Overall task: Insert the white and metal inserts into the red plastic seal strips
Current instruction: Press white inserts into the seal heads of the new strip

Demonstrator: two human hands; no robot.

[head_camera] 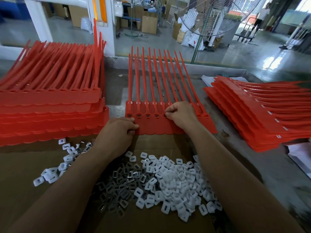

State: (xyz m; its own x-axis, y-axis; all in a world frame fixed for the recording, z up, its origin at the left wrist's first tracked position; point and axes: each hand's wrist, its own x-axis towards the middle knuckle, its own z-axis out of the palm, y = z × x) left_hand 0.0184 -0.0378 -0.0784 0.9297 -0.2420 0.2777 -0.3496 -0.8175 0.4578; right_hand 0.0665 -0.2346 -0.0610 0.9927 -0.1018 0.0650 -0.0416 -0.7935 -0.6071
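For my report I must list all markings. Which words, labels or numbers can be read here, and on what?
None can be read.
The sheet of red plastic seal strips shows no print.
The brown cardboard boxes far behind are too small and blurred to show any text.

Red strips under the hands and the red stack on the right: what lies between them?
Only bare grey tabletop with one small brown scrap, seen in the head view.

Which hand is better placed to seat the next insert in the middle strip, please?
The right hand: its fingertips are at the slot row of the middle seal strip sheet, while the left hand grips the sheet's near edge, probably steadying it.
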